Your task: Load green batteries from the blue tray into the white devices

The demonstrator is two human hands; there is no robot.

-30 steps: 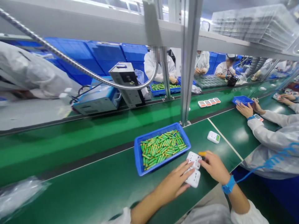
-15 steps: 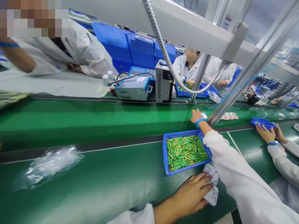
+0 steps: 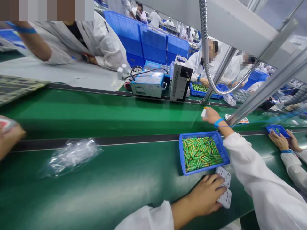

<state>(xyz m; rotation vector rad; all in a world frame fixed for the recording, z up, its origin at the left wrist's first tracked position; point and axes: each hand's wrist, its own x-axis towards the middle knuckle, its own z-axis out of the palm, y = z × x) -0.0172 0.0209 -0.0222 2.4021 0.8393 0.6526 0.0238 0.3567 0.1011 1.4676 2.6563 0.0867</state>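
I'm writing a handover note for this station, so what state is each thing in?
Near blue tray: upright, uncovered
Batteries: loose, heaped in the tray
Two white devices: lying next to each other, partly under the left hand
White item: held in the right hand
Plastic bag: crumpled, contents unclear
Metal hose: hanging in a loop
Blue instrument: power unclear

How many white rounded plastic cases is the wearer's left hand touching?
2: the upper white plastic case by the blue plastic tray, and the lower white plastic case beside it. The left hand may hide more.
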